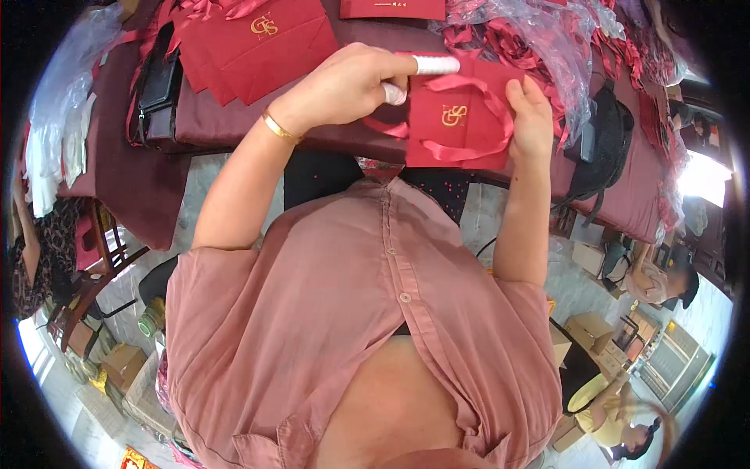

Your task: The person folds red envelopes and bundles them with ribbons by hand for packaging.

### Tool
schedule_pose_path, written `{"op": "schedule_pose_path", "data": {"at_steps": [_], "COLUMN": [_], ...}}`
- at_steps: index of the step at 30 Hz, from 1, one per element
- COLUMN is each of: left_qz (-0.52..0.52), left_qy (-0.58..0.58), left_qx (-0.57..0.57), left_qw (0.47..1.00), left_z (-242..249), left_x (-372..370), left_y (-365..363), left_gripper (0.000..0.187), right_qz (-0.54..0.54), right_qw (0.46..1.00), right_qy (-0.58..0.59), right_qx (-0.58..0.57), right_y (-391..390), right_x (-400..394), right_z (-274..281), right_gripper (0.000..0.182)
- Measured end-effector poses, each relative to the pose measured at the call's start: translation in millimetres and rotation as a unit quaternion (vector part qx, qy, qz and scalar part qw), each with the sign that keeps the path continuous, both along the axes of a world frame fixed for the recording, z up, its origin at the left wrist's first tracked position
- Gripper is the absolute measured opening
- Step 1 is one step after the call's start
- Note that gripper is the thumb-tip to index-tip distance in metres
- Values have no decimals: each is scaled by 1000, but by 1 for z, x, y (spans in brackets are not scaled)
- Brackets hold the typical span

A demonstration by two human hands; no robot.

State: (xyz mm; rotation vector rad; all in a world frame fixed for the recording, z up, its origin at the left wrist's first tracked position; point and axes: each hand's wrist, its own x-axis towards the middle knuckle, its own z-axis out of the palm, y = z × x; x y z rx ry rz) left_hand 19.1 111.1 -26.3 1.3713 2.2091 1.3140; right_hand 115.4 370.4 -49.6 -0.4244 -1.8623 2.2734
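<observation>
A small red paper gift bag [469,152] with a gold monogram and pink-red ribbon handles [496,105] is held up above the near table edge. My right hand [533,117] grips its right side, thumb on the front, other fingers mostly hidden behind. On the left, my left hand [344,86] has white tape on two fingertips. One taped finger lies across the bag's upper left, the other presses at its left edge, and the rest are curled. A ribbon end hangs below this hand.
Overlapping red gift bags [258,51] lie at upper left by a black case [160,78]. Clear plastic and red ribbons [531,47] heap at upper right, near a black bag [605,141]. Other people [613,414] sit at the right. Cardboard boxes [123,363] stand on the floor.
</observation>
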Motion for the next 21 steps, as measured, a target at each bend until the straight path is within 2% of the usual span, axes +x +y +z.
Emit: {"op": "schedule_pose_path", "data": {"at_steps": [1, 3, 4, 6, 7, 9, 10, 11, 13, 14, 15, 16, 17, 18, 21], "left_qz": [-7, 50, 58, 154, 155, 105, 88, 80, 30, 5, 5, -14, -33, -33, -14], "left_qy": [-28, -40, -37, 35, 28, -74, -68, -75, -45, -103, -102, -155, -207, -207, -205], "left_qx": [-30, 43, 117, 165, 202, 114, 99, 53, 57, 45, 45, 48, 52, 52, 5], "left_qw": [999, 997, 991, 973, 967, 985, 989, 993, 997, 994, 994, 987, 976, 976, 979], "left_z": [3, -5, -8, 1, 5, -1, -4, -4, -10, -11, -9, -6, -4, -1, 3], "left_x": [0, -2, -4, 9, 16, 26, 31, 34, 35, 35, 34, 34, 33, 34, 38], "left_y": [-2, -1, 1, 3, 1, 1, 3, 3, 3, 2, 1, 1, 0, 0, 5], "left_gripper": [9, 11, 23, 30, 32, 63, 69, 68, 70, 72, 72, 74, 75, 75, 77], "right_qz": [-14, -49, -50, -99, -100, -123, -121, -121, -121, -120, -119, -119, -114, -109, -75], "right_qw": [1000, 998, 998, 993, 993, 987, 987, 987, 987, 990, 991, 991, 992, 990, 993], "right_qy": [7, 10, 10, 13, 12, 18, 18, 21, 24, 32, 40, 40, 51, 62, 67], "right_qx": [-8, -31, -31, -64, -64, -100, -101, -100, -100, -68, -36, -36, 10, 57, 62], "right_y": [5, 11, 12, 14, 15, 12, 9, 5, 0, -1, -3, -5, -8, -10, -9], "right_x": [-1, 0, -1, -1, -1, -2, -3, -3, -3, -3, -4, -3, -2, -1, 0], "right_z": [-2, -2, -1, 1, 1, 0, 1, 1, 0, -3, -4, -4, -2, -1, -5], "right_gripper": [21, 22, 22, 28, 28, 24, 24, 24, 23, 22, 21, 21, 20, 19, 20]}}
